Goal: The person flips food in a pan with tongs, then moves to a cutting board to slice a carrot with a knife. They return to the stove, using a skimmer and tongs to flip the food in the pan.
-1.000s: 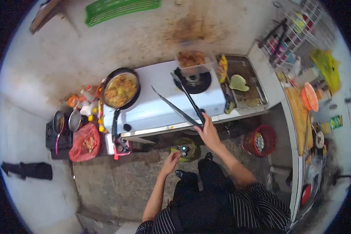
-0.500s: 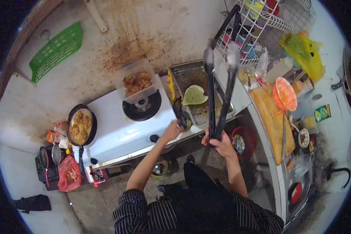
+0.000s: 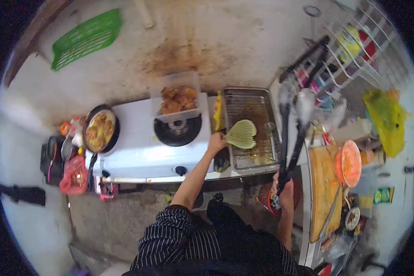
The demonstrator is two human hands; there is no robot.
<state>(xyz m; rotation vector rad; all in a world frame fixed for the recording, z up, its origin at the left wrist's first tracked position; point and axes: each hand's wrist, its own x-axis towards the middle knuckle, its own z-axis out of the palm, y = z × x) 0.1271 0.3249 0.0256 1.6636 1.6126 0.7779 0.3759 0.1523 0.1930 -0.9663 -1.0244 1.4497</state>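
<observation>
My left hand (image 3: 217, 142) is closed at the narrow end of a light-green, heart-shaped perforated paddle (image 3: 242, 135). The paddle's head lies over a metal tray with a wire rack (image 3: 267, 110), which has brown, greasy stains. In my right hand (image 3: 283, 184) is a pair of long black tongs (image 3: 284, 138), gripped at the lower end, with the arms apart and pointing up and away from me. Beside my left wrist, a dark object (image 3: 221, 162) lies at the counter's front edge.
On the white stove (image 3: 138, 156) sit a pan of frying food (image 3: 101, 132) and a clear container of browned pieces (image 3: 179, 100). A cutting board (image 3: 324, 193), an orange bowl (image 3: 348, 163) and a white wire rack (image 3: 354, 55) stand at the right. Below is a red basket (image 3: 266, 195).
My left hand has moved up from the counter edge to the green paddle and taken hold of it. The tongs in my right hand have shifted right, and the view has turned.
</observation>
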